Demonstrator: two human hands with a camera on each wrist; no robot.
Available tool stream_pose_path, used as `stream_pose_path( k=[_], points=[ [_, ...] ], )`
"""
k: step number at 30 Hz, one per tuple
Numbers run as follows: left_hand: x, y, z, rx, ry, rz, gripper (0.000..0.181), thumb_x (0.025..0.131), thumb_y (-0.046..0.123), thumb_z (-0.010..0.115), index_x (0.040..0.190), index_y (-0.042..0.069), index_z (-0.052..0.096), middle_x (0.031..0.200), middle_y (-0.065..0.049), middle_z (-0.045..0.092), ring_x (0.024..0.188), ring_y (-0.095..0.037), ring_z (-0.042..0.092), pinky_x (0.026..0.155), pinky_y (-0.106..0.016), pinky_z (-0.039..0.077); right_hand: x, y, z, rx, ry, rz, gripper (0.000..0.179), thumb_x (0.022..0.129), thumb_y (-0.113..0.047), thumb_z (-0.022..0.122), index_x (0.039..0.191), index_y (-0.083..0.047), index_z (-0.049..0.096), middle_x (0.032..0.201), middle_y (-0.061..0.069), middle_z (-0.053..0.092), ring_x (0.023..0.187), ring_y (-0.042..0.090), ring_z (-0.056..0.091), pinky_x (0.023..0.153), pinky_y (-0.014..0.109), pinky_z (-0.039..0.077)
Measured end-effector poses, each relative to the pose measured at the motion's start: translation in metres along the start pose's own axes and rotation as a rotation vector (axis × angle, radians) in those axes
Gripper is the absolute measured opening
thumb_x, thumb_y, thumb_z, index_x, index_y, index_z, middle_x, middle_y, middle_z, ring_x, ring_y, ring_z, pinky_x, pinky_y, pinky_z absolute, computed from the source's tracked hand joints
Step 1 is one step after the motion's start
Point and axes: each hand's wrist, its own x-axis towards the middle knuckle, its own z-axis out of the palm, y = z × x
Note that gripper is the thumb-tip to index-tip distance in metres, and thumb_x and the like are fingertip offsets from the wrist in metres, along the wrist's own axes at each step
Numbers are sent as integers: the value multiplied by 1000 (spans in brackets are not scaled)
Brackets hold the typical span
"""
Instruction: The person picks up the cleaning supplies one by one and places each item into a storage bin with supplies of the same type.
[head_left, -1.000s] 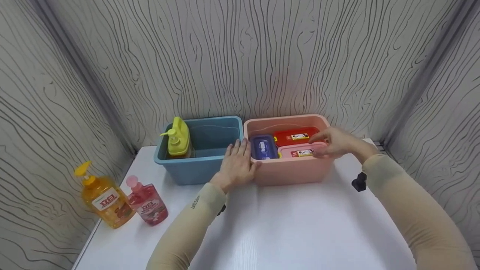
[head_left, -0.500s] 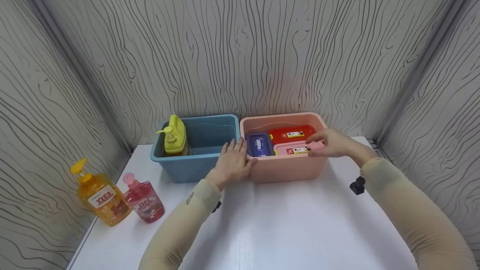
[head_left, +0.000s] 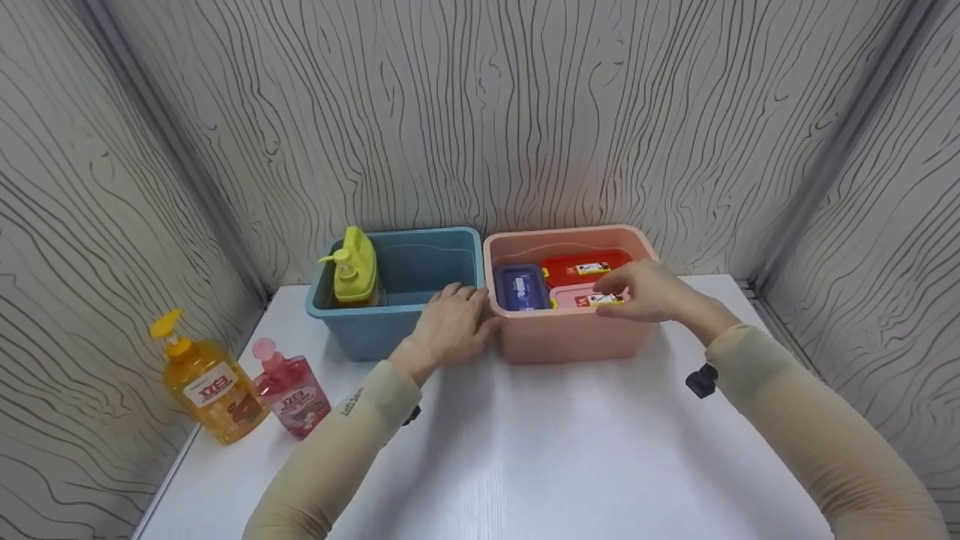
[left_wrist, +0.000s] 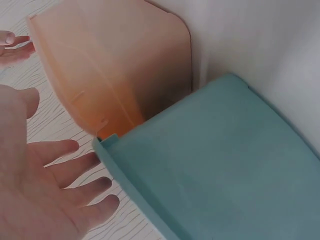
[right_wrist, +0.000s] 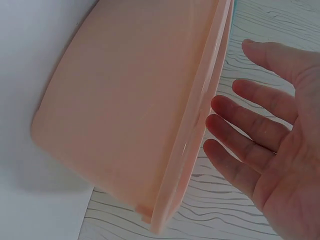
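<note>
My left hand [head_left: 448, 330] is held at the front right corner of the blue bin [head_left: 375, 313], its fingers extended near the rim. In the left wrist view those fingers [left_wrist: 82, 195] are spread, holding nothing. Over the right end of the pink bin [head_left: 574, 341] is my right hand [head_left: 649, 292], thumb and fingers parted; the right wrist view shows its fingers [right_wrist: 250, 125] spread and nothing in them. A pink-lidded box [head_left: 568, 295], a red-lidded box [head_left: 562, 268] and a blue-lidded box [head_left: 523, 287] lie in the pink bin. My right hand partly hides the pink lid.
A yellow pump bottle [head_left: 355, 277] stands in the left end of the blue bin. On the white table [head_left: 570, 450], at the left, are an orange pump bottle [head_left: 214, 394] and a pink pump bottle [head_left: 292, 394]. A patterned wall [head_left: 480, 112] rises behind both bins.
My left hand has drawn a little to the left and toward me. My right hand has shifted left across the pink-lidded box. The boxes and bottles stay in place.
</note>
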Motion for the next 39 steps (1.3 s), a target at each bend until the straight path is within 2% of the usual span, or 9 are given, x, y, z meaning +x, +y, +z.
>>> stream_pose_path(
  k=[4,7,11,16,23,28,33,39],
  points=[
    [-6,-7,-6,9,37,5,57,115,48,58,159,11,61,155,-13,71,145,-35,64,128,-58,51,1,-12,5,-7,11,-33,42,99,-33,84,136,-14,81,131,10,84,118,34,77,104,55,68],
    [-12,-14,-9,27,76,9,50,115,42,60,152,8,66,147,-15,76,132,-35,69,119,-56,58,2,-20,9,-21,28,-83,37,98,-32,84,130,-14,83,123,8,85,110,31,78,98,52,70],
    [-20,-23,-14,36,129,15,44,114,33,63,148,5,69,139,-16,78,121,-34,70,111,-53,63,3,-29,15,-24,44,-110,35,99,-31,84,129,-12,83,121,9,86,105,29,77,96,51,70],
    [-29,-36,-23,56,153,-2,38,113,30,66,141,4,72,128,-16,80,110,-32,67,102,-49,63,3,-40,24,-4,40,-71,40,100,-34,84,136,-17,81,132,6,84,113,27,76,103,53,68],
    [-47,-52,-36,69,156,-31,36,114,30,65,137,4,71,122,-16,79,109,-32,67,103,-50,63,6,-56,33,21,31,-80,48,100,-35,83,143,-17,78,139,7,82,127,32,76,110,57,65],
    [-61,-63,-44,51,135,-75,41,113,33,67,142,4,69,128,-17,79,118,-36,71,112,-54,63,13,-69,40,7,46,-94,57,99,-38,84,151,-17,72,144,5,79,132,32,75,116,58,61],
    [-76,-74,-50,38,121,-136,46,111,36,71,144,4,66,135,-18,76,128,-39,73,117,-60,60,19,-81,48,1,49,-92,66,98,-38,85,159,-22,65,158,2,71,148,33,66,126,64,52],
    [-99,-88,-55,6,119,-174,49,109,36,73,146,6,65,132,-17,77,121,-37,75,117,-62,59,31,-91,63,15,24,-95,73,99,-40,83,165,-20,58,167,6,63,158,36,56,131,66,45]
  ],
)
